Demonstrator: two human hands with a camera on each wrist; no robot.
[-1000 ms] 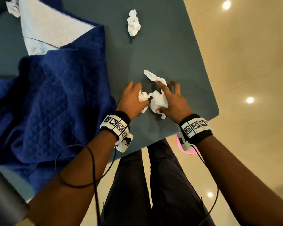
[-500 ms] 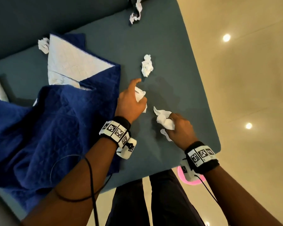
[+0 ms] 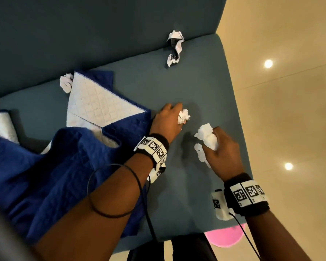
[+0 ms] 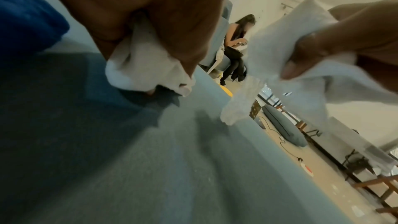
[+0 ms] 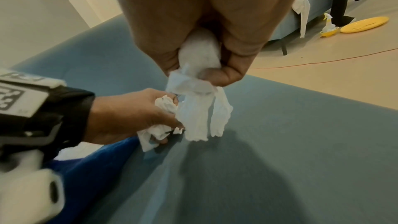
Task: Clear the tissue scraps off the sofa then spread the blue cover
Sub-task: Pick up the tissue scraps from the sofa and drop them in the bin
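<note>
My left hand (image 3: 169,119) grips a crumpled white tissue scrap (image 3: 183,116) low over the teal sofa seat (image 3: 196,81), beside the blue quilted cover (image 3: 55,166). In the left wrist view that scrap (image 4: 146,67) bulges out from under the curled fingers. My right hand (image 3: 222,151) holds a larger tissue wad (image 3: 207,136) a little above the seat; in the right wrist view its tails (image 5: 200,117) hang from the fist. The cover lies bunched on the left half of the seat, with its white underside (image 3: 98,106) turned up.
Another crumpled scrap (image 3: 174,48) lies at the back of the seat against the backrest, and one (image 3: 66,82) sits behind the cover's folded corner. The seat's right edge drops to a beige floor (image 3: 290,110). A pink object (image 3: 224,236) sits on the floor below the front edge.
My left hand moved forward and closed over the scrap that lay ahead of it. My right hand drew its tissue into a fist and lifted off the seat. The view tilted up.
</note>
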